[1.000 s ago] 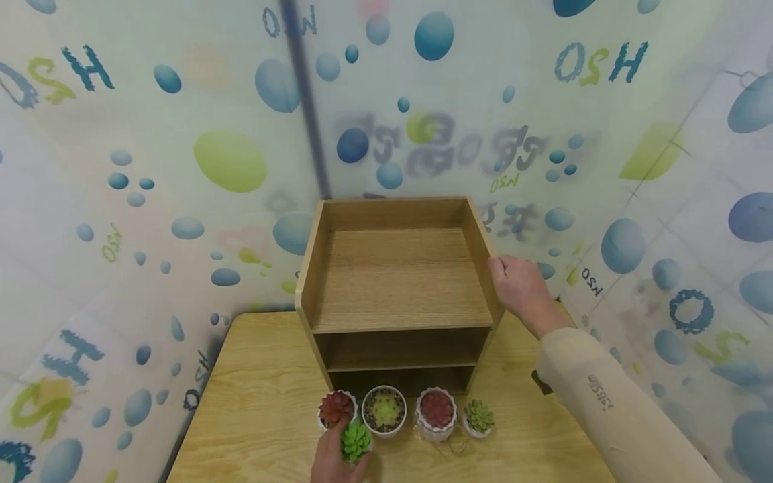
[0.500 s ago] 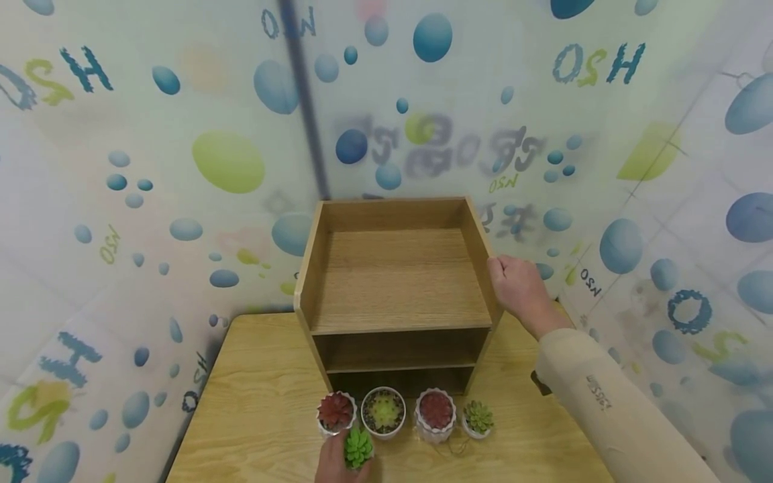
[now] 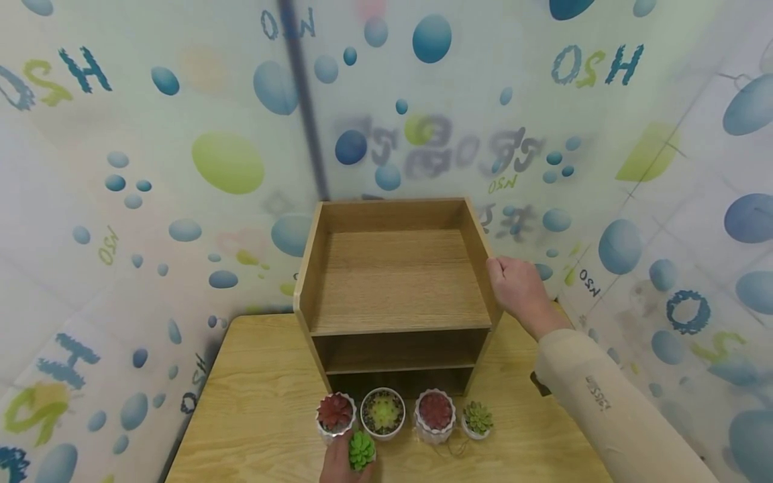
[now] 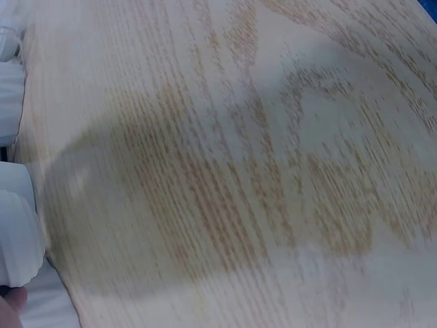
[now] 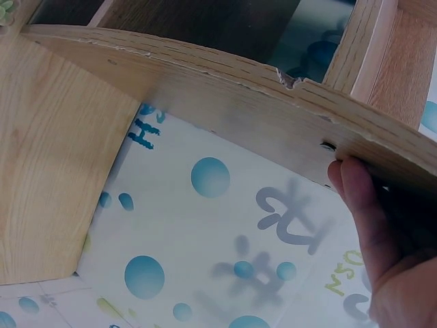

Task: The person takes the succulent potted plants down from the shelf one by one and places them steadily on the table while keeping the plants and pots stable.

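In the head view, my left hand (image 3: 338, 463) holds a small potted succulent (image 3: 362, 450) with bright green leaves, in front of the row of pots. A white pot (image 4: 19, 239) shows at the left wrist view's edge, with a fingertip (image 4: 13, 301) below it. My right hand (image 3: 521, 288) grips the right side panel of a wooden desktop shelf (image 3: 398, 282). The right wrist view has its fingers (image 5: 362, 205) against the panel's outer face. Before the shelf stand a red succulent (image 3: 335, 411), a yellow-green one (image 3: 383, 412), a dark red one (image 3: 436, 410) and a small green one (image 3: 479, 417).
The shelf stands on a light wooden table (image 3: 241, 402), close to the back wall. Walls (image 3: 229, 161) with printed blue and green dots enclose the table. A small dark object (image 3: 540, 384) lies partly behind the right sleeve (image 3: 592, 389).
My left hand has shifted a little right and towards me with the bright green succulent, uncovering more of the red one. My right hand stays on the shelf's side panel.
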